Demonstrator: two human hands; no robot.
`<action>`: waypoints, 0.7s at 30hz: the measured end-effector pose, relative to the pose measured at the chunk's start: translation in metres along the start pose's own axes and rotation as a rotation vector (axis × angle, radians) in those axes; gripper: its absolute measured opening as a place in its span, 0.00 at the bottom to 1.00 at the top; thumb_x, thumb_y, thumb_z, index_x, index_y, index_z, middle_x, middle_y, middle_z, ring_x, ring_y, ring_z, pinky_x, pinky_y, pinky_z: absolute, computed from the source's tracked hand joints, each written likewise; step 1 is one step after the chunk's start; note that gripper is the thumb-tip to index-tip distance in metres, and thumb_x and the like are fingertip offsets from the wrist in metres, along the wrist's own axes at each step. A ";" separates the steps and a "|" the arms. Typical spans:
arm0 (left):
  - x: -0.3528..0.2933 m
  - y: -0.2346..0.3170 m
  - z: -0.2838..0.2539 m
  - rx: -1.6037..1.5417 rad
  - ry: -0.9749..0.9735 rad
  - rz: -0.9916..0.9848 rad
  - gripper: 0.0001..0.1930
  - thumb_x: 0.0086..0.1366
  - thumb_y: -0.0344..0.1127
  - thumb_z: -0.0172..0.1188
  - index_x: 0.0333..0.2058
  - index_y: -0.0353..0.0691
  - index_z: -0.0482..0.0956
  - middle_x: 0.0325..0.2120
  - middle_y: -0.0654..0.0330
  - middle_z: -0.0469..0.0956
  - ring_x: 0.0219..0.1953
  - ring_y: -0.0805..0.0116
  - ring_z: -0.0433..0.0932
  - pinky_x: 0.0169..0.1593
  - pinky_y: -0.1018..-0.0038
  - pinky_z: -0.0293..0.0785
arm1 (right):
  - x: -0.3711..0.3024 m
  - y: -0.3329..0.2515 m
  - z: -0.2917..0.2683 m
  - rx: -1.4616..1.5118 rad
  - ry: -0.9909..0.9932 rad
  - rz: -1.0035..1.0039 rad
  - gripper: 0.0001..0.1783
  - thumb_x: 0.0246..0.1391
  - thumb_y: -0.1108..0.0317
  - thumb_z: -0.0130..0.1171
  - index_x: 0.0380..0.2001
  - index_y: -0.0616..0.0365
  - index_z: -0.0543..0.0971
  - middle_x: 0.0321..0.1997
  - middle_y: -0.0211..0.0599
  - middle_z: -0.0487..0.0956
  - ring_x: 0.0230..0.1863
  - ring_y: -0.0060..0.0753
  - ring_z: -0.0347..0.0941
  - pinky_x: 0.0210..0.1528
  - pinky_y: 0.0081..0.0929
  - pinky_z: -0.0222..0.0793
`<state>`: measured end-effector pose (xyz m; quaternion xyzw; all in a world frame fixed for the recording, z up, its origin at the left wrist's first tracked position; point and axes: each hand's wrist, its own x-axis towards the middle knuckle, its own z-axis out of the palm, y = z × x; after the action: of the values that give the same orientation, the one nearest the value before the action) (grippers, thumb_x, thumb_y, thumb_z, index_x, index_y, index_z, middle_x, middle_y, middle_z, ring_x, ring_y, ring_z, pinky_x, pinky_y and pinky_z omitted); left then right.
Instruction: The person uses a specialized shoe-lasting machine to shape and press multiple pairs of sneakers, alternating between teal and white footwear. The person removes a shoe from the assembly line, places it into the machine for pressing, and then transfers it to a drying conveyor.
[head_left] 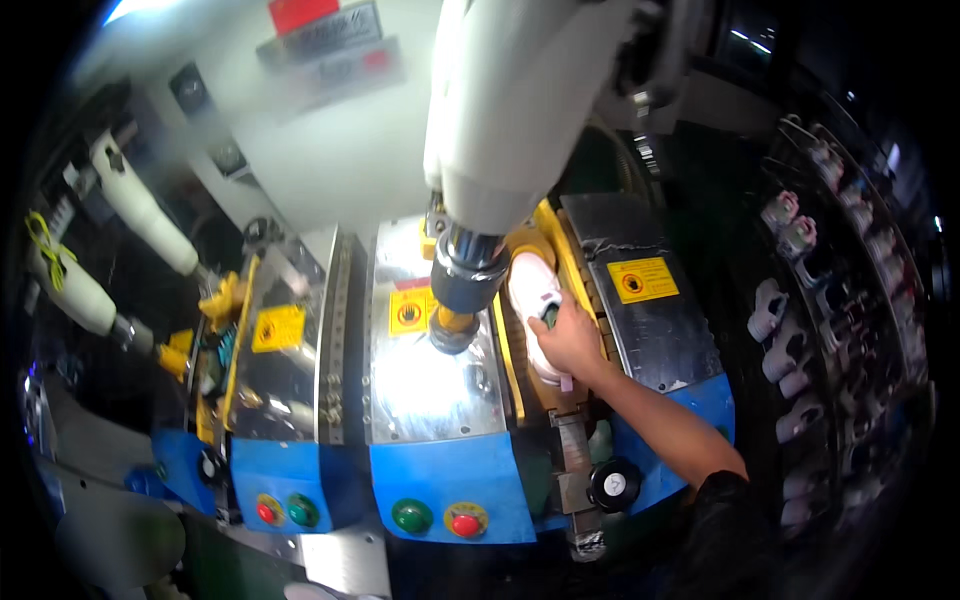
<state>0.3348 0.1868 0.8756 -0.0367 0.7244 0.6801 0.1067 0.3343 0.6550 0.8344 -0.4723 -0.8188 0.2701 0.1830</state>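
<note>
A white and pale pink shoe [531, 285] lies lengthwise in a yellow-sided slot [508, 365] of the machine, its toe pointing away from me. My right hand [572, 340] is closed around the shoe's collar, with fingers over the opening. Something dark green shows inside the opening, partly covered by my fingers. To the left of the shoe a thick cylindrical press head [466, 270] hangs from a large white machine arm [515, 110]. My left hand is out of the picture.
Blue front panels [450, 480] carry green and red buttons. A black round knob [613, 485] sticks out below the slot. More white arms [145, 210] and a second slot stand at the left. A rack of several shoes [800, 350] stands at the right.
</note>
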 end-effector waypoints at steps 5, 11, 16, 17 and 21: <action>0.000 0.014 -0.032 -0.039 -0.092 0.041 0.34 0.53 0.37 0.65 0.55 0.28 0.62 0.49 0.54 0.71 0.50 0.65 0.70 0.54 0.69 0.66 | -0.020 -0.019 -0.026 -0.021 0.029 0.049 0.35 0.49 0.54 0.58 0.53 0.67 0.60 0.48 0.60 0.71 0.51 0.58 0.69 0.51 0.46 0.66; -0.006 -0.001 -0.080 -0.065 -0.063 0.000 0.34 0.54 0.37 0.64 0.56 0.27 0.62 0.50 0.53 0.70 0.51 0.64 0.69 0.55 0.68 0.65 | -0.192 -0.142 -0.003 0.287 -0.076 -0.768 0.33 0.49 0.58 0.57 0.55 0.68 0.64 0.59 0.57 0.64 0.62 0.55 0.58 0.64 0.48 0.52; -0.012 -0.003 -0.083 -0.049 -0.076 0.007 0.33 0.55 0.37 0.63 0.56 0.26 0.62 0.51 0.53 0.69 0.52 0.62 0.68 0.56 0.68 0.65 | -0.237 -0.157 0.107 -0.534 -0.101 -1.057 0.30 0.55 0.58 0.52 0.57 0.64 0.64 0.64 0.57 0.59 0.67 0.50 0.53 0.66 0.56 0.43; -0.016 -0.003 -0.087 -0.056 -0.065 0.015 0.33 0.55 0.37 0.63 0.56 0.26 0.61 0.51 0.52 0.69 0.53 0.62 0.68 0.56 0.68 0.65 | -0.231 -0.160 0.102 -0.318 -0.178 -1.049 0.29 0.55 0.60 0.53 0.57 0.63 0.64 0.64 0.56 0.59 0.66 0.50 0.54 0.66 0.57 0.43; -0.029 -0.004 -0.121 -0.101 0.039 -0.014 0.33 0.56 0.37 0.62 0.56 0.26 0.61 0.52 0.52 0.69 0.54 0.61 0.68 0.57 0.67 0.64 | -0.280 -0.186 0.070 0.424 -0.331 -0.985 0.33 0.51 0.62 0.60 0.58 0.62 0.63 0.63 0.53 0.60 0.64 0.50 0.58 0.66 0.46 0.49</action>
<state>0.3514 0.0635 0.8841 -0.0605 0.6909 0.7141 0.0953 0.3065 0.3159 0.8811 0.0617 -0.8882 0.3820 0.2477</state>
